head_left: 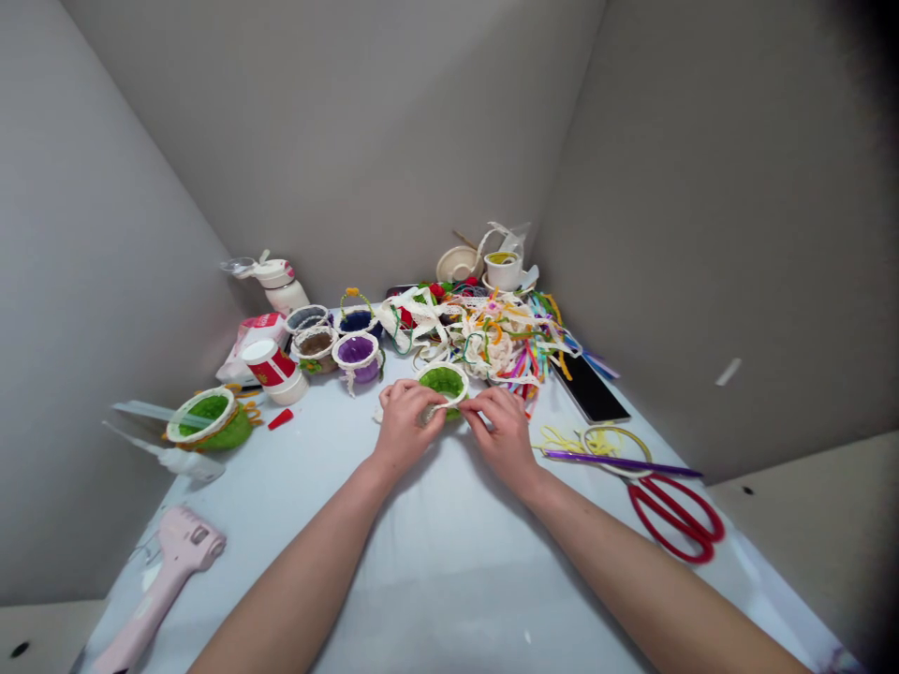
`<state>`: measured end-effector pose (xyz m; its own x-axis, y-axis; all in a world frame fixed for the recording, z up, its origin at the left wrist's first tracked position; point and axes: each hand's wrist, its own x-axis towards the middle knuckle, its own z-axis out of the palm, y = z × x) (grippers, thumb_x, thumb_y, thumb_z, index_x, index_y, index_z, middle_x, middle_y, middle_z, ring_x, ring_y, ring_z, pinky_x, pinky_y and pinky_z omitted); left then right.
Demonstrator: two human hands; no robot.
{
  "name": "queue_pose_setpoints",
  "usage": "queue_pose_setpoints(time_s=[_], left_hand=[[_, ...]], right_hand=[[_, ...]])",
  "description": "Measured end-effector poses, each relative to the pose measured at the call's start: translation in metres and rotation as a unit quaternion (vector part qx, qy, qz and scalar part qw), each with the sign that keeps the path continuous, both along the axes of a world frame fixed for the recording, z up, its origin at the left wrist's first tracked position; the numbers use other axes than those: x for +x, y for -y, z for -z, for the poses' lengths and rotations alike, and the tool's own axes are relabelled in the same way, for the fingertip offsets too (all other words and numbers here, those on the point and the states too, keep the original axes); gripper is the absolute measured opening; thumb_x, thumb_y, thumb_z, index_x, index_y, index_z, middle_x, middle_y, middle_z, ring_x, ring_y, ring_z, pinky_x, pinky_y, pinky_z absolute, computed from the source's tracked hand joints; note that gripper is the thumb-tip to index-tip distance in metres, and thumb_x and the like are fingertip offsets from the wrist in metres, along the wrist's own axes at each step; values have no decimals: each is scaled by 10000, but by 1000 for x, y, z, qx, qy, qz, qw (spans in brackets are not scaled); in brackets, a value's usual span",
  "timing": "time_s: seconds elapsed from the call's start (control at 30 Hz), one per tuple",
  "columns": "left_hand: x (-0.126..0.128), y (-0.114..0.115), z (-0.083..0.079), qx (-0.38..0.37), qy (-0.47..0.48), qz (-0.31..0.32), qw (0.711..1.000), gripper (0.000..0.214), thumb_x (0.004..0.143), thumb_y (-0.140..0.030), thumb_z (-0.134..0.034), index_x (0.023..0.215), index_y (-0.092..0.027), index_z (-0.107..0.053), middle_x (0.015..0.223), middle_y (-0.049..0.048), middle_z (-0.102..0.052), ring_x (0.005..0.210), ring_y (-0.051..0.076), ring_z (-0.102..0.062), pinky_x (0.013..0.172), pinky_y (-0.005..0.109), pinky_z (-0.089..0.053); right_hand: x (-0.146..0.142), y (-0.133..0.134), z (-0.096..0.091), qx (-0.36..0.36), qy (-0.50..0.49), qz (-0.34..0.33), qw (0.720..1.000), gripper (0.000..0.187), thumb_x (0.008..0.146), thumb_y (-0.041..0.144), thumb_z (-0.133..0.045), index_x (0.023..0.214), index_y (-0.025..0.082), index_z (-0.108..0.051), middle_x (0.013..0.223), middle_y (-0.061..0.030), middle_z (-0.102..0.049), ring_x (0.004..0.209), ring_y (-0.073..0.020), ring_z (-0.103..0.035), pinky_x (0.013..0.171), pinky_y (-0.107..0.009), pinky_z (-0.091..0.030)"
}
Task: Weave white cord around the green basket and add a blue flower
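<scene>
A small green cup with a white lace rim (442, 381) stands on the pale table (435, 562) in front of me. My left hand (405, 418) curls around the cup's near left side. My right hand (501, 428) pinches a thin strip of white lace (449, 404) that runs across the cup's front to my left hand. Both hands have their fingers closed on the lace and cup.
Several lace-trimmed cups (357, 354) and a tangle of ribbons and pipe cleaners (502, 342) lie behind. Red scissors (675, 518) and a phone (590, 388) sit right. A pink glue gun (165, 576), a green basket (209, 418) and a red-labelled tube (272, 370) sit left. Grey walls enclose the table.
</scene>
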<state>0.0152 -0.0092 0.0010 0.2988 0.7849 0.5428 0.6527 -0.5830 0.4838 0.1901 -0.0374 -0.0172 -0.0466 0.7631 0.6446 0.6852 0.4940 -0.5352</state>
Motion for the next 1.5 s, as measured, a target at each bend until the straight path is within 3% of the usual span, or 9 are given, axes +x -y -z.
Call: queue_pose_setpoints(time_s=[0.53,0.9,1.07,1.2,1.33,1.4,1.47,1.5], left_hand=[[0,2,2,57,-26,-6,998,43,852,-265,-676,827,-230,-682,856,2,-739,977,229,-546,872,428,-270],[6,7,0,68,-44,-23,996,104,875,-287,-649,803,-224,-688,829,16,-740,983,243,-551,883,443,-260],[8,11,-1,58,-59,-3,997,125,898,-284,-612,826,-227,-695,853,25,-739,1005,250,-546,891,454,-260],[9,12,-1,55,-62,-3,997,130,901,-289,-610,826,-232,-700,852,24,-742,994,248,-550,892,460,-251],[10,12,0,53,-57,2,997,126,899,-286,-616,827,-239,-708,862,16,-747,984,242,-550,886,454,-251],[10,12,2,54,-53,8,997,114,894,-273,-623,827,-248,-712,867,7,-748,980,238,-546,883,449,-252],[9,11,4,54,-49,13,997,109,892,-266,-625,830,-254,-714,872,5,-748,977,236,-543,879,446,-255],[9,10,4,54,-46,11,997,111,894,-270,-622,834,-254,-714,873,7,-748,978,236,-542,881,446,-255]], right_hand=[[-4,8,1,-19,-8,9,1000,69,914,205,-581,885,215,-644,809,-10,-628,837,-188,-569,791,-350,-341],[-15,11,3,-80,-95,9,992,117,903,201,-538,804,201,-599,792,-20,-604,782,-179,-554,675,-303,-388],[-16,11,1,-102,-119,4,988,131,904,230,-528,808,199,-611,809,-32,-609,772,-179,-552,664,-304,-400],[-16,8,-1,-163,-230,-8,959,71,847,273,-597,849,202,-595,763,-13,-613,699,-169,-549,645,-296,-420],[-19,0,4,-234,-404,-30,884,286,728,310,-713,887,220,-492,663,49,-568,616,-146,-533,588,-262,-414],[-20,-4,6,-247,-441,-40,862,327,704,316,-730,858,227,-455,648,65,-537,593,-135,-515,568,-250,-399],[-17,-6,5,-242,-422,-45,873,309,716,325,-724,825,226,-453,664,60,-515,599,-133,-502,569,-252,-395],[-14,-6,2,-229,-385,-42,893,275,737,329,-712,812,222,-470,685,49,-517,620,-139,-503,588,-262,-402]])
